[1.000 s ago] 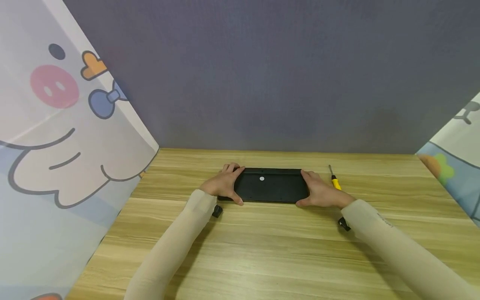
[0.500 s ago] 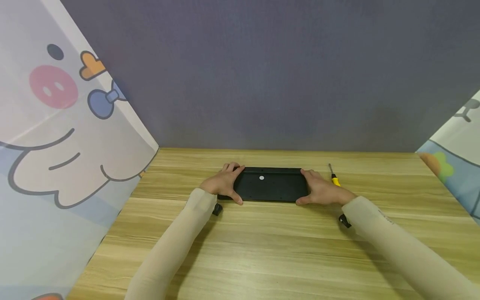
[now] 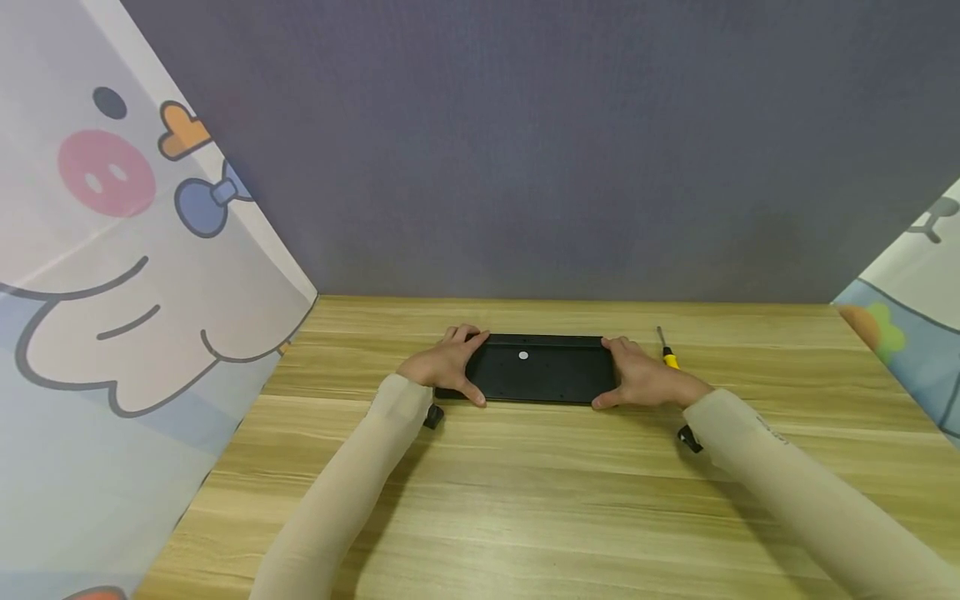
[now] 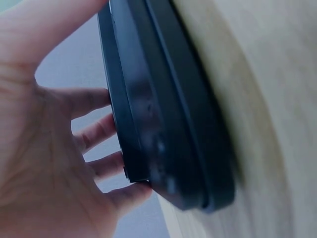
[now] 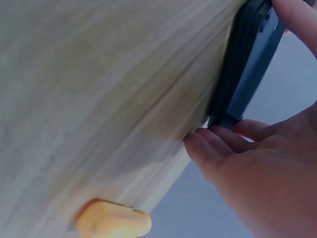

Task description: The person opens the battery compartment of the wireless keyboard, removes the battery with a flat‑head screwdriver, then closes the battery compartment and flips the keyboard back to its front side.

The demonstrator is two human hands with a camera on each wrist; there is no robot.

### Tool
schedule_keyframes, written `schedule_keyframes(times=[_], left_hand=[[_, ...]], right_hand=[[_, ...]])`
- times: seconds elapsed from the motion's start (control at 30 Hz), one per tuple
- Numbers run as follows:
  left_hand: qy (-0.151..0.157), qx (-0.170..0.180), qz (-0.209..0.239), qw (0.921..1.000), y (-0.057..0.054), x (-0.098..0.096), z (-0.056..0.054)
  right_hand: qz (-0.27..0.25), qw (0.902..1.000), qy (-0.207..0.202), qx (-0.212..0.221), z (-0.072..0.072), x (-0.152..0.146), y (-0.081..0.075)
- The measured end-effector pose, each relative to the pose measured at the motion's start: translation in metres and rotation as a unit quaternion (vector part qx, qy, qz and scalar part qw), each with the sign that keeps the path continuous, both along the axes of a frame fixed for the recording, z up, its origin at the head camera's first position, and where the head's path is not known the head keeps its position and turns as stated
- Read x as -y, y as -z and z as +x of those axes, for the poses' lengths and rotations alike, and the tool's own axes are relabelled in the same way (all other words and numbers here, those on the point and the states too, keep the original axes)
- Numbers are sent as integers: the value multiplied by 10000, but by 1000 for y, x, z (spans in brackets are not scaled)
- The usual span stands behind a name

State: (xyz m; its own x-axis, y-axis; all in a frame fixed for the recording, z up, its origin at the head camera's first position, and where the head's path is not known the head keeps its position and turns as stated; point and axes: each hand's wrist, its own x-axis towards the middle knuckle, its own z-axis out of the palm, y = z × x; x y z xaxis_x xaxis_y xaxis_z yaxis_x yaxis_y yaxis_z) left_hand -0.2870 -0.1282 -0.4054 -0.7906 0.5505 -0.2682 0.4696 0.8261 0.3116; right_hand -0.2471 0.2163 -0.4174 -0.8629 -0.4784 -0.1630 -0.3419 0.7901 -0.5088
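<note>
A flat black keyboard (image 3: 555, 375), underside up, lies on the wooden table near its far edge. A round white sticker (image 3: 523, 356) and small holes mark its underside. My left hand (image 3: 444, 367) grips its left end, thumb at the near edge and fingers at the far edge. At the other end, my right hand (image 3: 637, 379) holds it the same way. In the left wrist view, several fingertips of the left hand (image 4: 54, 144) touch the keyboard's edge (image 4: 173, 114). The right wrist view has the right hand (image 5: 267, 163) around a corner of the keyboard (image 5: 242, 64).
A screwdriver (image 3: 670, 358) with a yellow and black handle lies just right of the right hand, its tip toward the back. A grey panel (image 3: 562, 150) rises behind the table (image 3: 525, 500). Cartoon-printed cloth (image 3: 150, 333) hangs at the left.
</note>
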Motion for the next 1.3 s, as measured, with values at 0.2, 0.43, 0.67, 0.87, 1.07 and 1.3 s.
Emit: schedule_keyframes(times=[0.2, 0.43, 0.67, 0.87, 1.07, 1.3], left_hand=[[-81, -39, 40, 10000, 0, -1, 1], [55, -160, 389, 9991, 5, 6, 1], [77, 103, 929, 9956, 7, 34, -1], [-97, 113, 971, 9952, 6, 42, 0], [-229, 143, 913, 9955, 7, 44, 0], [-246, 147, 941, 9951, 8, 45, -2]], right_hand=[[56, 9999, 98, 94, 0, 3, -4], [185, 9996, 108, 177, -3, 4, -3], [5, 9989, 119, 457, -13, 0, -16], [-245, 9995, 75, -185, -22, 3, -23], [-561, 9978, 155, -310, -32, 19, -21], [-542, 9962, 619, -299, -43, 30, -15]])
